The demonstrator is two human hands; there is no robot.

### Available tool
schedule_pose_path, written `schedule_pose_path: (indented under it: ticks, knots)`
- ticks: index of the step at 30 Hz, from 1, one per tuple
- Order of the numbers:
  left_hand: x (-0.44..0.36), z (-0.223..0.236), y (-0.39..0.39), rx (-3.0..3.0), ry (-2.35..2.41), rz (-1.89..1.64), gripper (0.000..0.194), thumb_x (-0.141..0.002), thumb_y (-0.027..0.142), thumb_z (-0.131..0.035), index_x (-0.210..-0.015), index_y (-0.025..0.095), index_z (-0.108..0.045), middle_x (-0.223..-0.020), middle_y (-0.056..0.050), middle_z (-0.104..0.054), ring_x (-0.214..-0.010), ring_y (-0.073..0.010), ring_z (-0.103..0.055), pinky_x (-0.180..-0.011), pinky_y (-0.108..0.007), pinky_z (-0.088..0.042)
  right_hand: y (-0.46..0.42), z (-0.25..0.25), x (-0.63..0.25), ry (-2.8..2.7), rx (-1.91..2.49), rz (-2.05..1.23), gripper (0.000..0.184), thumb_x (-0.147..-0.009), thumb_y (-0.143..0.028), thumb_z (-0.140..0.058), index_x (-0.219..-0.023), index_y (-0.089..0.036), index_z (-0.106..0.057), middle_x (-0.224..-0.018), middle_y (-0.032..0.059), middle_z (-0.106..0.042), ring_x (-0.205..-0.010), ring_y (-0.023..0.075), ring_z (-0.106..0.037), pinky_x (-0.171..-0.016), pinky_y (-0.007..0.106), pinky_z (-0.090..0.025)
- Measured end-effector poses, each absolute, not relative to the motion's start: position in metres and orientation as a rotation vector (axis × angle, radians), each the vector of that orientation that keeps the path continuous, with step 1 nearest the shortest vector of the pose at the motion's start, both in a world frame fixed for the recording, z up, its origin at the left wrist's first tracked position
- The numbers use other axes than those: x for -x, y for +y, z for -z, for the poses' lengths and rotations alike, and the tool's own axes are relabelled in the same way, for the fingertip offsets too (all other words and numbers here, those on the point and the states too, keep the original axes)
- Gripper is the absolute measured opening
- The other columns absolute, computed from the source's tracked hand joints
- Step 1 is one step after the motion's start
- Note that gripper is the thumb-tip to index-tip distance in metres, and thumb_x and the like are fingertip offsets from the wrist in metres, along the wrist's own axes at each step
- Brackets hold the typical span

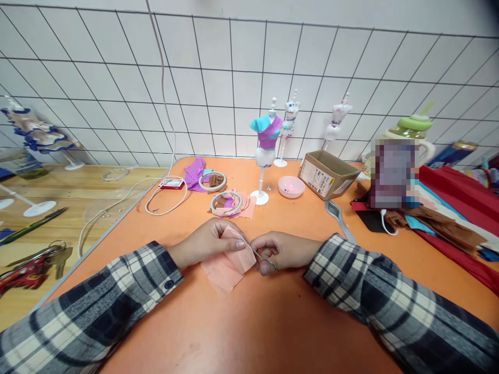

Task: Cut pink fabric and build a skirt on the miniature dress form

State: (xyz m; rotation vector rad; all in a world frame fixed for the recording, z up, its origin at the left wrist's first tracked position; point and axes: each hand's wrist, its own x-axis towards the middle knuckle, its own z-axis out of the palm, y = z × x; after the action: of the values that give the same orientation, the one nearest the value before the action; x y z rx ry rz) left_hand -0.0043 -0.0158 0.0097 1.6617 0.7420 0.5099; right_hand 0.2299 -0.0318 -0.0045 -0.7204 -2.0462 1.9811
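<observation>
My left hand (206, 241) pinches a piece of pale pink fabric (228, 265) that lies partly on the orange table (273, 322). Close to its right, my right hand (278, 250) is closed around small metal scissors (259, 256), whose blades touch the upper edge of the fabric. Both forearms, in plaid sleeves, rest on the table near the front edge.
Behind the hands stand a small mannequin (267, 150) dressed in teal and purple, two more mannequins, embroidery hoops (226, 202) with fabric scraps, a pink bowl (291, 186) and a cardboard box (325, 174). Red and brown cloth (448, 223) piles at right. Keys (39, 262) lie at left.
</observation>
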Motion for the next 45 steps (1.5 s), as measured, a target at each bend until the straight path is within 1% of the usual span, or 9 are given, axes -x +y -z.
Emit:
schedule_pose_path:
  ticks: [4, 10, 19, 22, 25, 31, 37, 41, 45]
  knots:
    - [0.0057, -0.0077, -0.0169, -1.587, 0.822, -0.596, 0.037, -0.071, 0.042, -0.079, -0.092, 0.013, -0.071, -0.088, -0.006, -0.073, -0.080, -0.0185, -0.065, -0.077, -0.029, -0.050, -0.0325, 0.0028, -0.2274, -1.998, 0.699, -1.977, 0.049, -0.073, -0.056, -0.074, -0.092, -0.013, -0.060, -0.075, -0.0041, -0.048, -0.058, 0.0054, -0.037, -0.052, 0.020, -0.026]
    - [0.0008, -0.0114, -0.0153, -1.648, 0.736, -0.439, 0.035, -0.079, 0.044, -0.071, -0.081, 0.010, -0.074, -0.088, -0.010, -0.074, -0.084, -0.0243, -0.067, -0.080, -0.035, -0.050, -0.0334, 0.0005, -0.2292, -2.038, 0.796, -1.971, 0.052, -0.070, -0.057, -0.075, -0.093, -0.013, -0.060, -0.065, -0.0070, -0.043, -0.052, 0.0048, -0.031, -0.048, 0.019, -0.023]
    - [0.0025, -0.0108, -0.0143, -1.675, 0.683, -0.456, 0.032, -0.080, 0.042, -0.070, -0.076, 0.011, -0.074, -0.078, -0.006, -0.070, -0.074, -0.0173, -0.062, -0.072, -0.027, -0.047, -0.0335, 0.0003, -0.2276, -1.909, 0.674, -2.037, 0.045, -0.071, -0.051, -0.077, -0.085, -0.012, -0.062, -0.066, -0.0061, -0.048, -0.055, 0.0043, -0.037, -0.049, 0.018, -0.026]
    - [0.0025, -0.0101, -0.0146, -1.670, 0.689, -0.451, 0.031, -0.080, 0.041, -0.071, -0.076, 0.011, -0.074, -0.077, -0.005, -0.069, -0.073, -0.0167, -0.061, -0.071, -0.026, -0.047, -0.0336, -0.0020, -0.2276, -1.907, 0.680, -2.056, 0.048, -0.070, -0.054, -0.077, -0.088, -0.011, -0.063, -0.069, -0.0049, -0.052, -0.056, 0.0048, -0.039, -0.050, 0.018, -0.028]
    - [0.0016, -0.0108, -0.0153, -1.657, 0.696, -0.443, 0.031, -0.079, 0.041, -0.072, -0.075, 0.011, -0.074, -0.076, -0.005, -0.068, -0.074, -0.0168, -0.061, -0.072, -0.026, -0.047, -0.0339, -0.0024, -0.2274, -1.898, 0.674, -2.084, 0.052, -0.069, -0.056, -0.077, -0.092, -0.011, -0.063, -0.073, -0.0035, -0.054, -0.058, 0.0052, -0.042, -0.052, 0.018, -0.030]
    - [0.0007, -0.0123, -0.0155, -1.677, 0.679, -0.460, 0.032, -0.080, 0.042, -0.071, -0.073, 0.011, -0.073, -0.076, -0.005, -0.069, -0.072, -0.0160, -0.060, -0.070, -0.026, -0.047, -0.0342, 0.0008, -0.2264, -1.878, 0.670, -2.081, 0.046, -0.067, -0.050, -0.080, -0.084, -0.011, -0.064, -0.066, -0.0058, -0.051, -0.057, 0.0045, -0.040, -0.051, 0.018, -0.029]
    - [0.0029, -0.0043, -0.0120, -1.679, 0.668, -0.410, 0.029, -0.076, 0.041, -0.074, -0.077, 0.012, -0.073, -0.079, -0.005, -0.071, -0.079, -0.0185, -0.064, -0.076, -0.028, -0.049, -0.0330, -0.0012, -0.2267, -1.955, 0.673, -2.091, 0.049, -0.063, -0.051, -0.083, -0.084, -0.011, -0.063, -0.067, -0.0055, -0.054, -0.057, 0.0050, -0.042, -0.052, 0.018, -0.031]
    - [0.0037, -0.0048, -0.0129, -1.662, 0.689, -0.427, 0.028, -0.076, 0.042, -0.075, -0.075, 0.014, -0.073, -0.076, -0.004, -0.070, -0.077, -0.0173, -0.063, -0.075, -0.027, -0.049, -0.0322, 0.0006, -0.2259, -1.954, 0.679, -2.072, 0.046, -0.066, -0.051, -0.081, -0.081, -0.011, -0.064, -0.062, -0.0064, -0.051, -0.058, 0.0056, -0.042, -0.053, 0.019, -0.031]
    - [0.0030, -0.0060, -0.0142, -1.687, 0.673, -0.405, 0.028, -0.075, 0.041, -0.075, -0.076, 0.013, -0.073, -0.078, -0.005, -0.071, -0.078, -0.0183, -0.063, -0.075, -0.028, -0.049, -0.0320, 0.0015, -0.2257, -1.973, 0.666, -2.065, 0.045, -0.066, -0.049, -0.082, -0.083, -0.011, -0.064, -0.067, -0.0054, -0.054, -0.059, 0.0054, -0.043, -0.054, 0.018, -0.031]
